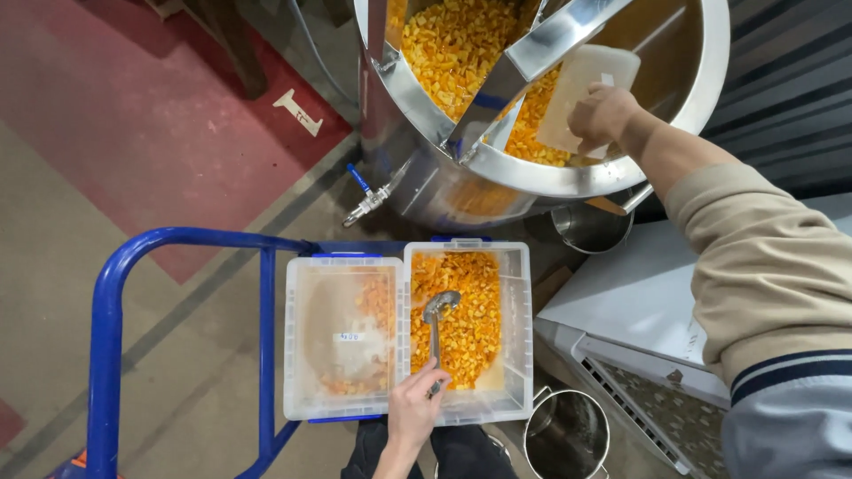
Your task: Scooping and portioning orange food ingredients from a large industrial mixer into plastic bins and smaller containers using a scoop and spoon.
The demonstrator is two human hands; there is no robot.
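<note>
My left hand (413, 410) grips the handle of a steel ladle (437, 312), whose bowl rests on orange diced pieces in the right clear plastic bin (516, 337). The left clear bin (297, 337) beside it holds only a few orange pieces. My right hand (602, 115) reaches up into a large steel vat (710, 71) and holds a translucent white plastic scoop (586, 80) against the orange pieces (453, 40) heaped inside. A slanted steel blade (541, 49) crosses the vat.
Both bins sit on a blue-framed cart (106, 310). A valve with a blue handle (366, 197) juts from the vat's base. One steel pot (568, 435) stands at bottom right, another (590, 226) under the vat. A white cabinet (639, 293) is on the right.
</note>
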